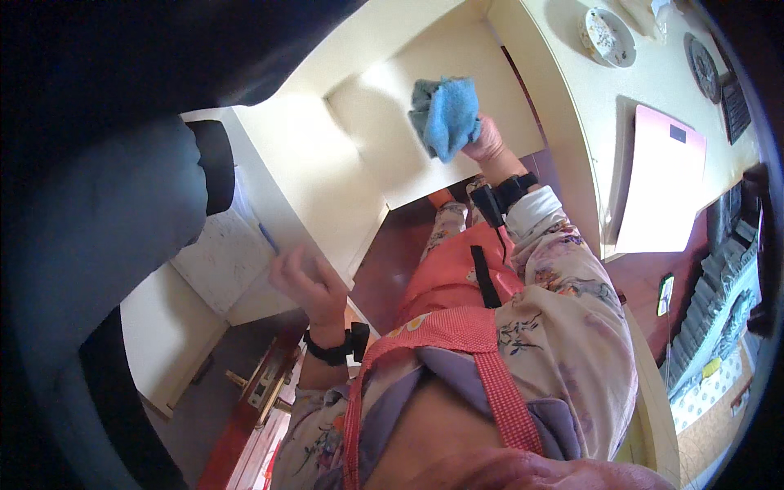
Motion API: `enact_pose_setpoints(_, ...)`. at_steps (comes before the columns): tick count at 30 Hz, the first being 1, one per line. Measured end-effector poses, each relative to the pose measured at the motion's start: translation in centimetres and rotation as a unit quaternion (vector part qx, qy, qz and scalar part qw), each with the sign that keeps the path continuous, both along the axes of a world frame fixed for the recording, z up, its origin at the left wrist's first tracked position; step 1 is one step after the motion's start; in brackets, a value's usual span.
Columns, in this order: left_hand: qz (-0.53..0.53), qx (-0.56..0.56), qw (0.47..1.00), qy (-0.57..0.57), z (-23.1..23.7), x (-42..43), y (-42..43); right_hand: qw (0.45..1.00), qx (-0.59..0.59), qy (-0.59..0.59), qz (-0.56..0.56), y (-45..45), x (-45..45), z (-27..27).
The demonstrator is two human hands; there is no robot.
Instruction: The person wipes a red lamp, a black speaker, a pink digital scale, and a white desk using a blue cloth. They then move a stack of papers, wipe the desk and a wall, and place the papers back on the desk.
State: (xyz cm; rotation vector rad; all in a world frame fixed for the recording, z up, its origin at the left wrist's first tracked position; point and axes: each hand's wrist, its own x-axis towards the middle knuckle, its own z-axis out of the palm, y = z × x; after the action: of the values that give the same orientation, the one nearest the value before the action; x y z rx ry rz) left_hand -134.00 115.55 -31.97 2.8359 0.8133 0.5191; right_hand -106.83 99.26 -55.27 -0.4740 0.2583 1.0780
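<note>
My right hand [485,138] is closed round a crumpled blue and grey-green cloth [450,116], held in front of a pale panel of the furniture [404,162]. Whether the cloth touches the panel cannot be told. On the other side, my left hand [309,283] is raised with its fingers loosely bent and apart, with nothing in it. It is slightly blurred. Behind it lie a pale, marked sheet or board [220,263] and a thin blue object like a pen [267,237]. Both wrists wear black straps with small devices.
On the pale top at the right stand an ashtray [607,38] with butts and ash, a pink flat scale [661,184] and a round dark object [702,67]. A phone [665,295] and fringed blue fabric [713,318] are beyond. A red door edge with a lock [260,392] is lower left.
</note>
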Motion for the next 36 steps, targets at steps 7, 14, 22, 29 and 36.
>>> enact_pose_setpoints(7,-0.011,0.019,0.999,0.040,0.2,-0.2,0.1,0.393,-0.452,-0.717,0.357,4.9,-4.0,0.1)
enact_pose_setpoints(14,0.010,0.025,0.998,0.051,0.4,-0.2,0.0,0.235,-0.403,-0.842,0.271,12.1,-2.7,-3.3)
enact_pose_setpoints(22,-0.008,0.019,0.999,0.034,0.3,-0.4,-0.1,0.219,-0.651,-0.694,0.215,1.5,10.0,-4.8)
enact_pose_setpoints(29,-0.026,0.048,0.999,0.001,-0.1,-0.3,-0.1,0.255,-0.698,-0.635,0.210,-8.8,-0.8,-3.2)
enact_pose_setpoints(36,-0.039,0.058,0.998,-0.009,-0.4,-0.6,0.2,0.327,-0.609,-0.639,0.336,-4.8,-15.3,-3.6)
